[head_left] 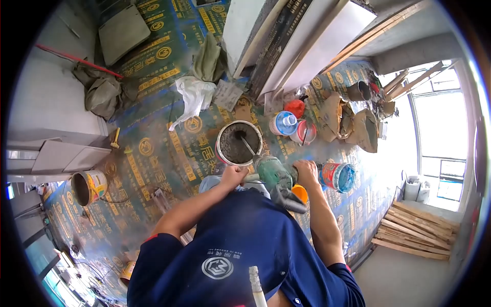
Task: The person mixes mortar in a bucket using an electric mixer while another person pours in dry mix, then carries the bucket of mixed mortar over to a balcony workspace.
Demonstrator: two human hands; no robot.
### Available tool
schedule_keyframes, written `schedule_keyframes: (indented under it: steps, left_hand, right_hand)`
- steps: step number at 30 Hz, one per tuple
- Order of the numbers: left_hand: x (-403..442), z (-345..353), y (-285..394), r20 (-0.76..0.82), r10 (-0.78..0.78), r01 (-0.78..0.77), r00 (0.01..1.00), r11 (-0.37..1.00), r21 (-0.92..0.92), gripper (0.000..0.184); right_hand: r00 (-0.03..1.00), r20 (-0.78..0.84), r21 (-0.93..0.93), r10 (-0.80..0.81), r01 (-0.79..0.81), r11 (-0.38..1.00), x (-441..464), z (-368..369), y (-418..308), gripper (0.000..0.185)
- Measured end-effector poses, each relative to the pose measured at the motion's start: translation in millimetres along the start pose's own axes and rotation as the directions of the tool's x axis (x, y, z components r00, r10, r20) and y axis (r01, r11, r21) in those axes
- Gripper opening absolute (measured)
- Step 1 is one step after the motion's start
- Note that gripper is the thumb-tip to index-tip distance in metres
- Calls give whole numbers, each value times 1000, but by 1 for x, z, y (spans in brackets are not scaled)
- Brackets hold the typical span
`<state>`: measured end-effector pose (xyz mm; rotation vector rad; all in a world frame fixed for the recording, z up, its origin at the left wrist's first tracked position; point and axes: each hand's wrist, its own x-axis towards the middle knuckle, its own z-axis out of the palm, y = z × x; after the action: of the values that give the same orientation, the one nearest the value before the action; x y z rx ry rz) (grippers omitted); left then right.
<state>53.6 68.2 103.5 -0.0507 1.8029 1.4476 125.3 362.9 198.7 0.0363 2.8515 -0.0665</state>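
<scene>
Both my hands grip a green handheld power mixer (276,174) in front of my body. My left hand (234,177) is closed around its pale side handle (251,178). On the other side, my right hand (307,173) is wrapped around a grip, which it mostly hides. The mixer's metal shaft (248,145) slants down into a bucket (219,152) of grey wet mortar (234,148). Around the shaft the mortar has a dark hollow, and the shaft's lower end is hidden in it.
A blue bucket (279,125) and a pinkish bucket (310,131) stand beyond the mortar bucket. To my right is a blue-red pail (337,176). Leaning panels (302,46), torn paper sacks (337,117) and wood strips (414,230) lie farther out. An open bucket (82,189) sits left.
</scene>
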Motion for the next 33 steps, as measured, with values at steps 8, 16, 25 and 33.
schedule_keyframes:
  steps: [8, 16, 25, 33]
  left_hand:
    - [9, 12, -14, 24, 61, -64, 998, 988, 143, 42]
    - [4, 11, -14, 111, -68, 52, 992, 989, 140, 39]
    - [7, 8, -27, 81, -73, 59, 994, 984, 167, 39]
    - [8, 4, -27, 28, -106, 102, 994, 986, 128, 32]
  right_hand:
    - [998, 11, 38, 66, -67, 997, -21, 9, 3, 21]
    - [992, 64, 77, 105, -110, 991, -33, 18, 2, 21]
    - [988, 92, 85, 120, -128, 988, -37, 20, -5, 23]
    - [986, 109, 89, 124, -134, 987, -30, 19, -9, 26]
